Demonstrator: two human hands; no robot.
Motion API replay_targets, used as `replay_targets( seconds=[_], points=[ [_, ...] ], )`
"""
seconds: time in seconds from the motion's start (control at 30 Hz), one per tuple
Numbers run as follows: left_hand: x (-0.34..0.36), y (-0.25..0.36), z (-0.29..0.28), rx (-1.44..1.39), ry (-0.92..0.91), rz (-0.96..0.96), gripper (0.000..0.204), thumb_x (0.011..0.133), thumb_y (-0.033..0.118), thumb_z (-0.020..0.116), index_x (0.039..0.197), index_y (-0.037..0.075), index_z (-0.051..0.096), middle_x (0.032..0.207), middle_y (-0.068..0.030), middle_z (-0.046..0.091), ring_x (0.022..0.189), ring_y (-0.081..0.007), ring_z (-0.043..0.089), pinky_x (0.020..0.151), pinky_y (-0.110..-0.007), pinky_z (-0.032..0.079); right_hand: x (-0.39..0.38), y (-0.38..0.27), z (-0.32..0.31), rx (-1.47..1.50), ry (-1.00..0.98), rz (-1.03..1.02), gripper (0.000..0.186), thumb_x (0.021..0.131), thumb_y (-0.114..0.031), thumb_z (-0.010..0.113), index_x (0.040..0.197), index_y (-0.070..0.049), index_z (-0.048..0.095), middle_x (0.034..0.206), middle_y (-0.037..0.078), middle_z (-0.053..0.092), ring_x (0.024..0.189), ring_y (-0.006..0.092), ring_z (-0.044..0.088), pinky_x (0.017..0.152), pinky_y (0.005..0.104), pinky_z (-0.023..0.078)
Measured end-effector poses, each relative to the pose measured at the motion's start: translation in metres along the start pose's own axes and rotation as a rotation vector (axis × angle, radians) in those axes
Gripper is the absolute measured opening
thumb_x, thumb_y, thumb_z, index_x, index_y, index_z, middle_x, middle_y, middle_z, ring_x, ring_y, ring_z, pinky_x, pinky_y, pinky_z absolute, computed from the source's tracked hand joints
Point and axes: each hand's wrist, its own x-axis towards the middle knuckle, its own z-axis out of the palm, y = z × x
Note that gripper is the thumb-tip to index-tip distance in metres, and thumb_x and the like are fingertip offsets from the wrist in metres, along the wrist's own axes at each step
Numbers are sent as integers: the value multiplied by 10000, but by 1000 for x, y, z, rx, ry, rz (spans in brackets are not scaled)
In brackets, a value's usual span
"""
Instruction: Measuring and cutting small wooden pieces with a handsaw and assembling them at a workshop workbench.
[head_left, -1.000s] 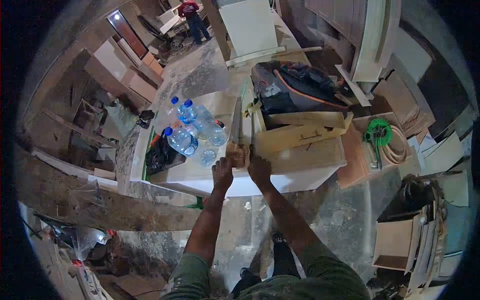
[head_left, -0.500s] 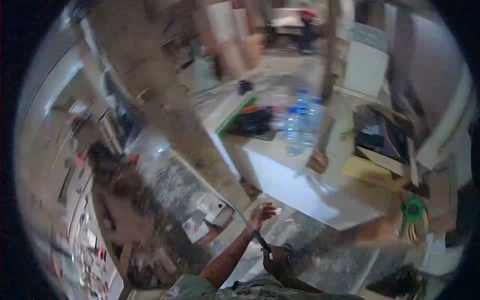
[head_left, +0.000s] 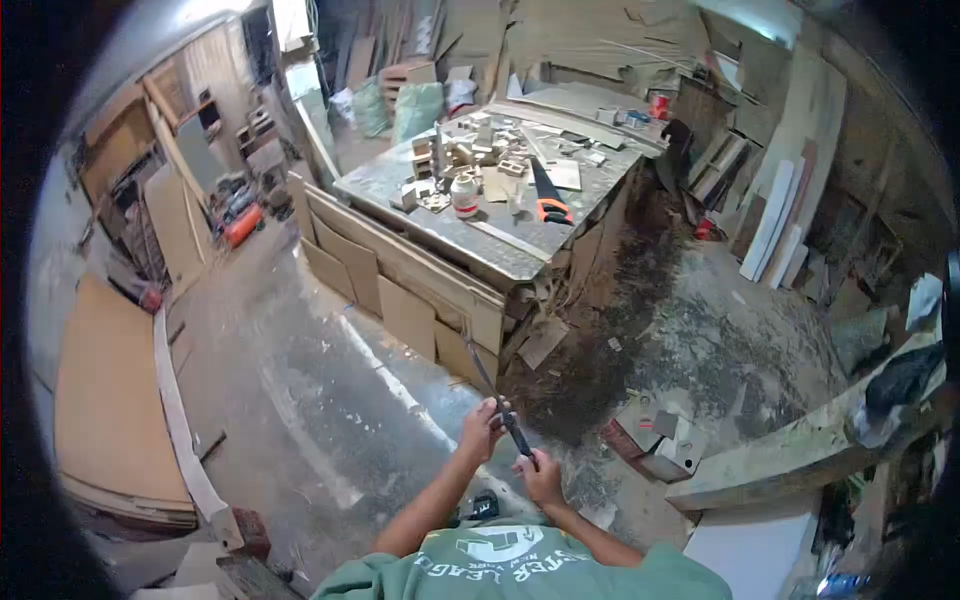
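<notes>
My left hand (head_left: 480, 432) is closed around a long, thin metal tool (head_left: 481, 365) with a dark lower section, just above my right hand (head_left: 540, 475), which grips its lower end. The tool points away from me and slightly left, above the floor. Beyond it stands a large worktable (head_left: 380, 195), its side lined with leaning boards (head_left: 405, 320). On the top lie several small wood offcuts (head_left: 480, 150), a jar (head_left: 464, 196) and a handsaw (head_left: 548, 192) with an orange-and-black handle.
Leaning sheets (head_left: 120, 390) stand at left, near red-orange equipment (head_left: 240, 225). A timber beam (head_left: 760, 465) runs along the lower right beside a scrap box (head_left: 680, 450). Long boards (head_left: 775, 220) lean at right; sacks (head_left: 415, 110) stand behind the table.
The view has swung from a table with water bottles to this one. My hands have left a wooden block; my left hand, open half a second ago, has closed on the tool.
</notes>
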Motion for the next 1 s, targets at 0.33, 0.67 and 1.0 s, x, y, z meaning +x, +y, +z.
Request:
replay_targets(
  seconds=[0.33, 0.67, 1.0],
  points=[
    [105, 75, -25, 347, -130, -63, 190, 948, 232, 636, 1006, 53, 657, 894, -27, 676, 748, -116, 618, 677, -274, 515, 168, -29, 69, -98, -169, -115, 124, 860, -103, 617, 938, -7, 618, 768, 64, 652, 635, 152, 623, 609, 308, 515],
    [277, 143, -78, 563, -235, -16, 195, 945, 226, 622, 967, 33, 646, 850, -11, 666, 764, -71, 588, 681, -256, 475, 403, -5, 3, 404, 520, 370, 51, 814, -122, 607, 765, -113, 595, 519, -37, 394, 341, 98, 326, 326, 277, 262],
    [367, 226, -201, 592, -37, -215, 210, 977, 158, 550, 1155, 47, 549, 1037, -49, 660, 878, -102, 622, 715, -244, 475, 637, 15, -14, 436, 804, 534, 401, 853, -295, 727, 1151, -74, 574, 840, 52, 589, 502, 125, 436, 404, 323, 350]
  ],
)
